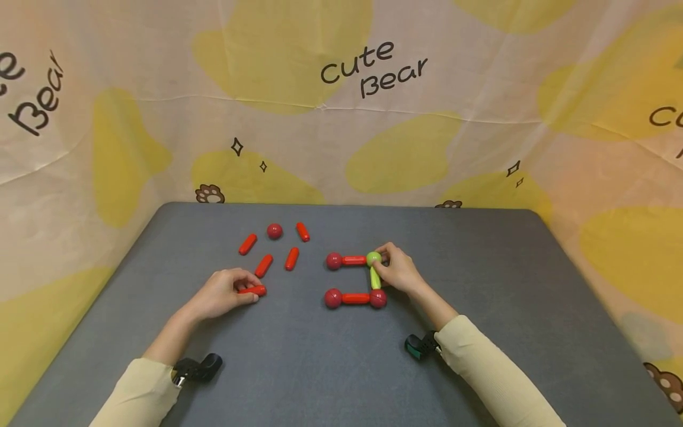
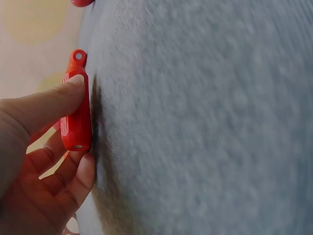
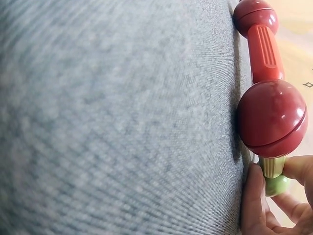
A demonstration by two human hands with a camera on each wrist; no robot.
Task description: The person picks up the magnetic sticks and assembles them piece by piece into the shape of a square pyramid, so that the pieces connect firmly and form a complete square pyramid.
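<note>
Between thumb and fingers, my left hand [image 1: 224, 292] pinches a red rod [image 1: 259, 290] just at the table surface; in the left wrist view the same red rod [image 2: 76, 115] shows a round metal spot at its end. My right hand [image 1: 399, 271] grips the green ball [image 1: 374, 258] at the far right corner of a U-shaped assembly. A yellow-green rod [image 1: 375, 280] joins that ball to a dark red ball [image 1: 378, 298]. Two red rods, the far one [image 1: 354, 260] and the near one [image 1: 355, 298], run left to dark red balls [image 1: 333, 298]. Some right fingertips are hidden.
Beyond my left hand lie several loose red rods [image 1: 291, 258] and one dark red ball [image 1: 274, 231]. The grey table [image 1: 299, 367] ends at a patterned curtain [image 1: 400, 154] behind it and on both sides.
</note>
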